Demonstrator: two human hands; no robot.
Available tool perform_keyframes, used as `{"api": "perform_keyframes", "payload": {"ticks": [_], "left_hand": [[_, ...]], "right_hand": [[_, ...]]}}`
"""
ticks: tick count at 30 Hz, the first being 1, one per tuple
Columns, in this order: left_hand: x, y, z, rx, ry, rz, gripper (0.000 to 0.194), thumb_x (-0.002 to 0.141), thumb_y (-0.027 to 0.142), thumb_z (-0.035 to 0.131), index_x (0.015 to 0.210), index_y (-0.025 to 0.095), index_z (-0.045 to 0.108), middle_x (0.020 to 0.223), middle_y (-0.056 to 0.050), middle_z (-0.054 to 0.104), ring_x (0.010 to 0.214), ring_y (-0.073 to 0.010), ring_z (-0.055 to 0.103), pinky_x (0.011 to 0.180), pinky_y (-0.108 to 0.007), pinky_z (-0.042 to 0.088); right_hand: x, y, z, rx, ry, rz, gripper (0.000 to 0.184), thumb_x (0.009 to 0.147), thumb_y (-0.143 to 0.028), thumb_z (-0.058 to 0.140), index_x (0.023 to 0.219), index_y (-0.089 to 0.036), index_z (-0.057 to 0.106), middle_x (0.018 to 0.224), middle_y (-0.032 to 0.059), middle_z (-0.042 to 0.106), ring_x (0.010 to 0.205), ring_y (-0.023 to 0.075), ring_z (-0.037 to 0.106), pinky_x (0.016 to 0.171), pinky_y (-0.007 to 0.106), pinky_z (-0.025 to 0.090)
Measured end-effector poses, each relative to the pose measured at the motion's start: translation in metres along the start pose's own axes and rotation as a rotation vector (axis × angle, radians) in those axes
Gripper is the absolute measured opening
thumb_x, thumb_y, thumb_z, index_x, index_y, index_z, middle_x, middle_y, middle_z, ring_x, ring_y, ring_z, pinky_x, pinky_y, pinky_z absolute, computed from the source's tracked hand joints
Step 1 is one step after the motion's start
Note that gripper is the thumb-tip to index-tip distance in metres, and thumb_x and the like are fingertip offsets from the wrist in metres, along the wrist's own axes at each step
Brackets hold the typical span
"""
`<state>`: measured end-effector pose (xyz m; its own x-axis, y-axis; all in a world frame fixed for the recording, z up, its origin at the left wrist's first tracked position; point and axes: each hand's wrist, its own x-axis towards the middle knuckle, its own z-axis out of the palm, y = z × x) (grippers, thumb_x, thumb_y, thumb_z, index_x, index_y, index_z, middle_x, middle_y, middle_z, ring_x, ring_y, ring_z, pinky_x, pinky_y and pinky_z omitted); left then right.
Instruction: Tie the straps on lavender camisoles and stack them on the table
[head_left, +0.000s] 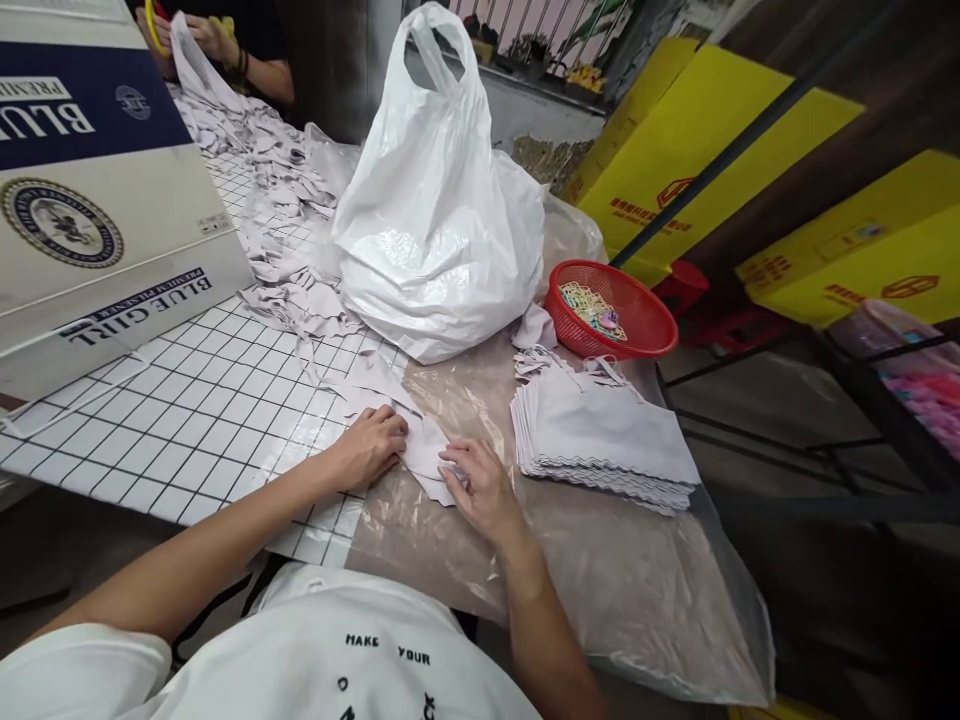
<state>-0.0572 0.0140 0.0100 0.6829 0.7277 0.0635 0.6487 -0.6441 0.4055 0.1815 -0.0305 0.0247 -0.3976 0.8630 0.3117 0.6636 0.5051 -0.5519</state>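
1. A pale grey fabric piece (424, 455) with a jagged, zigzag-cut edge lies flat at the near edge of the table, half on a sheet of clear plastic film (600, 580).
2. The left hand (369, 448) presses on its left side, fingers curled loosely, palm down; the right hand (480, 485) rests on its right side, fingertips spread on the cloth. Neither hand lifts it.
3. Just right of the hands sits a neat stack of cut pieces (604, 435), thin and matte, their wavy edges lined up.
4. Farther off, a crinkly white plastic bag (431, 210) stands bulging, with a red mesh basket (611, 310) of small colourful clips to its right.
5. Loose grey scraps (277, 200) trail along the far left, reaching another person's hands (199, 35).
6. The table (187, 410) is white with a black grid; a printed carton (90, 190) stands on its left, yellow boxes (750, 150) line the right wall.
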Motion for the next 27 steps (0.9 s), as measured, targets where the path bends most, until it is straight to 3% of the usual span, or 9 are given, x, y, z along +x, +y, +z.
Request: {"api": "perform_keyframes", "payload": {"ticks": [4, 7, 12, 13, 15, 17, 20, 23, 27], "left_hand": [[0.012, 0.004, -0.024, -0.348, -0.082, -0.086, 0.021, 0.094, 0.029, 0.048, 0.08, 0.017, 0.058, 0.078, -0.005, 0.06, 0.073, -0.0184, 0.052, 0.066, -0.03, 0.037], [0.022, 0.009, -0.052, -0.712, -0.086, -0.166, 0.034, 0.095, 0.047, 0.047, 0.08, 0.018, 0.054, 0.07, 0.001, 0.052, 0.061, -0.0134, 0.046, 0.057, -0.025, 0.034], [0.04, 0.023, -0.075, -1.208, -0.156, -0.334, 0.041, 0.083, 0.056, 0.065, 0.085, 0.016, 0.059, 0.07, 0.001, 0.054, 0.056, -0.0102, 0.048, 0.049, -0.021, 0.034], [0.043, 0.024, -0.075, -1.288, -0.167, -0.373, 0.041, 0.081, 0.056, 0.068, 0.085, 0.016, 0.059, 0.069, 0.001, 0.055, 0.054, -0.0098, 0.048, 0.048, -0.021, 0.034], [0.046, 0.026, -0.075, -1.408, -0.169, -0.434, 0.042, 0.076, 0.053, 0.075, 0.083, 0.015, 0.06, 0.068, 0.001, 0.056, 0.054, -0.0095, 0.05, 0.048, -0.02, 0.036], [0.046, 0.026, -0.074, -1.476, -0.157, -0.481, 0.042, 0.072, 0.05, 0.08, 0.081, 0.014, 0.06, 0.068, 0.001, 0.058, 0.055, -0.0097, 0.053, 0.049, -0.02, 0.038], [0.044, 0.024, -0.074, -1.531, -0.116, -0.559, 0.042, 0.068, 0.047, 0.083, 0.078, 0.014, 0.06, 0.066, 0.001, 0.059, 0.055, -0.0099, 0.054, 0.049, -0.02, 0.04], [0.044, 0.024, -0.074, -1.562, -0.066, -0.627, 0.043, 0.065, 0.045, 0.085, 0.074, 0.015, 0.058, 0.063, 0.001, 0.059, 0.054, -0.01, 0.054, 0.048, -0.02, 0.041], [0.048, 0.027, -0.074, -1.556, 0.007, -0.642, 0.04, 0.067, 0.043, 0.085, 0.075, 0.014, 0.058, 0.061, 0.003, 0.056, 0.051, -0.0084, 0.05, 0.046, -0.019, 0.036]], "right_hand": [[-0.001, 0.01, -0.01, 0.135, 0.041, 0.096, 0.016, 0.093, -0.027, 0.056, 0.103, -0.023, 0.068, 0.104, 0.0094, 0.065, 0.101, 0.0236, 0.062, 0.09, 0.041, 0.052], [-0.006, 0.016, -0.014, 0.325, 0.042, 0.224, 0.024, 0.09, -0.036, 0.061, 0.109, -0.024, 0.066, 0.111, 0.0091, 0.065, 0.104, 0.0233, 0.063, 0.089, 0.039, 0.053], [-0.004, 0.008, -0.001, 0.563, -0.045, 0.293, 0.077, 0.073, -0.044, 0.08, 0.141, -0.027, 0.047, 0.135, 0.0119, 0.057, 0.12, 0.0267, 0.059, 0.093, 0.04, 0.053], [-0.002, 0.007, 0.001, 0.545, -0.046, 0.28, 0.074, 0.075, -0.043, 0.079, 0.14, -0.027, 0.048, 0.134, 0.0116, 0.058, 0.119, 0.026, 0.059, 0.095, 0.04, 0.053], [0.002, 0.009, 0.001, 0.469, 0.007, 0.284, 0.049, 0.084, -0.041, 0.069, 0.129, -0.024, 0.058, 0.123, 0.0104, 0.064, 0.11, 0.0236, 0.063, 0.093, 0.039, 0.053], [0.004, 0.016, -0.004, 0.349, 0.169, 0.352, 0.032, 0.09, -0.041, 0.058, 0.115, -0.022, 0.065, 0.111, 0.0105, 0.067, 0.101, 0.0232, 0.064, 0.089, 0.04, 0.054], [0.001, 0.024, -0.016, 0.216, 0.395, 0.499, 0.029, 0.088, -0.046, 0.059, 0.098, -0.02, 0.066, 0.095, 0.0091, 0.067, 0.088, 0.023, 0.064, 0.08, 0.038, 0.054], [-0.008, 0.015, -0.017, 0.435, 0.235, 0.541, 0.035, 0.09, -0.054, 0.056, 0.088, -0.02, 0.065, 0.081, 0.0044, 0.067, 0.075, 0.0193, 0.062, 0.071, 0.033, 0.053], [-0.014, -0.013, 0.004, 0.811, -0.028, 0.5, 0.046, 0.085, -0.063, 0.059, 0.102, -0.02, 0.067, 0.101, 0.0071, 0.071, 0.093, 0.0219, 0.066, 0.081, 0.034, 0.054]]}}
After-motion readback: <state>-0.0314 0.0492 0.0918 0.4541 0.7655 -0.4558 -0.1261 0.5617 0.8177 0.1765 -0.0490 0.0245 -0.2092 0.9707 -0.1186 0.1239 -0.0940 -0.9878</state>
